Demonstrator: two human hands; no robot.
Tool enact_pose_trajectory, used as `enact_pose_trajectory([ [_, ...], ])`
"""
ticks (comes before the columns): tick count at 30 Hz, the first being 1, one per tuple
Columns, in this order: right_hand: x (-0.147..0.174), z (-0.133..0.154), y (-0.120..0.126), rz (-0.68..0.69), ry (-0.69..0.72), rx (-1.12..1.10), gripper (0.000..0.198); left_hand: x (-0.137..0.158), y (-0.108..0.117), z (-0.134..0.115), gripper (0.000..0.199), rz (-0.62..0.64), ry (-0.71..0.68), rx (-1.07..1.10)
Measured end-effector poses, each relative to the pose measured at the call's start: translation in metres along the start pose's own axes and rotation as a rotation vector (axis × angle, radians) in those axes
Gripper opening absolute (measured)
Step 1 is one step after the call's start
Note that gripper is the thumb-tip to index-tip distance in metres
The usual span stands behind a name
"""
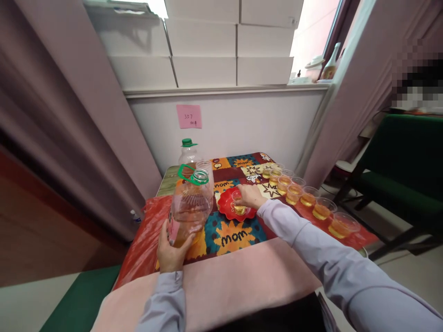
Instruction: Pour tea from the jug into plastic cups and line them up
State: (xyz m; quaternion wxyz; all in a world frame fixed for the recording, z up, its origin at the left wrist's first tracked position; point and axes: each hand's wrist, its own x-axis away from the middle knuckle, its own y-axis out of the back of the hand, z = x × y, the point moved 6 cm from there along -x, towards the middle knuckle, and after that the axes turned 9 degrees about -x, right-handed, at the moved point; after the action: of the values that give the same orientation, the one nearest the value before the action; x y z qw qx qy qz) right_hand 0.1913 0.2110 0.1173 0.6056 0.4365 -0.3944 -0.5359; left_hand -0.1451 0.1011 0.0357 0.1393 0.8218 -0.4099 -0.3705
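My left hand [173,247] is wrapped round the lower part of a large clear plastic bottle [191,205]. The bottle has a green carry ring at its neck, no cap on its mouth, and some liquid low inside. My right hand [251,197] pinches a small clear plastic cup [237,196] at the red scalloped plate [226,213]. Yellowish liquid shows at the cup's bottom, and the fingers hide part of it. To the right, several clear plastic cups [321,211] with yellow liquid stand in rows.
A second bottle with a green cap [187,144] stands behind, near the wall. The patterned mat [234,236] lies over a red plastic sheet [152,226] on the table. A pink cloth [242,276] covers the near edge. A green chair [408,161] is at right.
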Motion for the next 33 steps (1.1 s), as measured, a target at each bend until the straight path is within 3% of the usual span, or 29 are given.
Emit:
enact_pose_trajectory([
  [4,0.011,0.007,0.01,-0.057,0.021,-0.027,0.064,0.0,0.001,-0.003,0.106,0.007,-0.001,0.003],
  [8,0.032,-0.003,0.037,-0.165,0.031,-0.091,0.067,-0.001,0.003,-0.009,0.107,0.004,-0.002,-0.014],
  [12,0.064,-0.049,0.072,-0.324,0.028,-0.249,0.066,-0.001,0.003,-0.012,0.107,0.011,0.0,-0.014],
  [15,0.092,-0.099,0.083,-0.362,-0.036,-0.196,0.069,-0.001,0.003,-0.012,0.105,0.008,0.006,-0.023],
  [19,0.122,-0.159,0.077,-0.351,-0.139,0.035,0.069,-0.001,0.002,-0.01,0.106,0.008,0.018,-0.045],
  [23,0.135,-0.197,0.063,-0.374,-0.173,0.171,0.068,-0.003,0.001,-0.009,0.107,0.016,0.02,-0.064],
  [33,0.129,-0.231,0.038,-0.436,-0.219,0.218,0.061,-0.003,0.004,-0.013,0.107,0.013,0.01,-0.073],
])
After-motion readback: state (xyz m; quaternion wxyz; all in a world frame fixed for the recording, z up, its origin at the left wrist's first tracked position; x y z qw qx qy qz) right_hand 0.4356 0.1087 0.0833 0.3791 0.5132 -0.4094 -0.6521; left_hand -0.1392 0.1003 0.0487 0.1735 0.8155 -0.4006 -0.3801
